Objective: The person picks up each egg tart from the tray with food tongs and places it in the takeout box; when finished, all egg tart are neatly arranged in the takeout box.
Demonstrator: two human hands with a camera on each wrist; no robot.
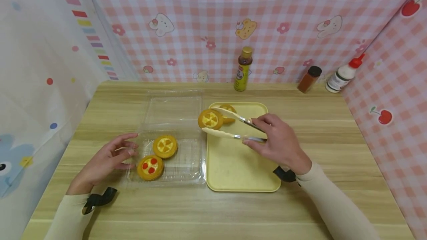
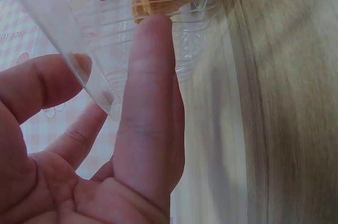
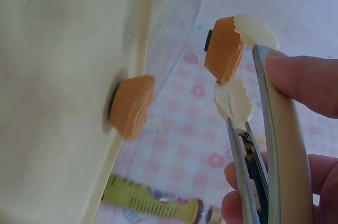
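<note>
My right hand [image 1: 278, 140] grips a pair of tongs [image 3: 288, 145] with cream scalloped tips. Between those tips a tart [image 3: 224, 49] with an orange-brown crust is held, raised over the upper left corner of the yellow tray [image 1: 240, 169]. Just behind it, another tart [image 3: 132, 106] rests on the tray, partly covered by the tongs in the head view. My left hand [image 1: 108, 158] holds the left rim of the clear plastic box [image 1: 186, 162], fingers on both sides of the edge. Inside the box lie a wedge-topped tart [image 1: 165, 146] and a tart with red dots [image 1: 150, 167].
The transparent lid [image 1: 175, 106] lies folded back behind the box. A yellow-labelled bottle [image 1: 242, 71] stands beyond the tray. Farther right are a spice jar [image 1: 308, 80] with a black cap and a white squeeze bottle [image 1: 341, 77] with a red nozzle. Patterned cloth encloses the wooden table.
</note>
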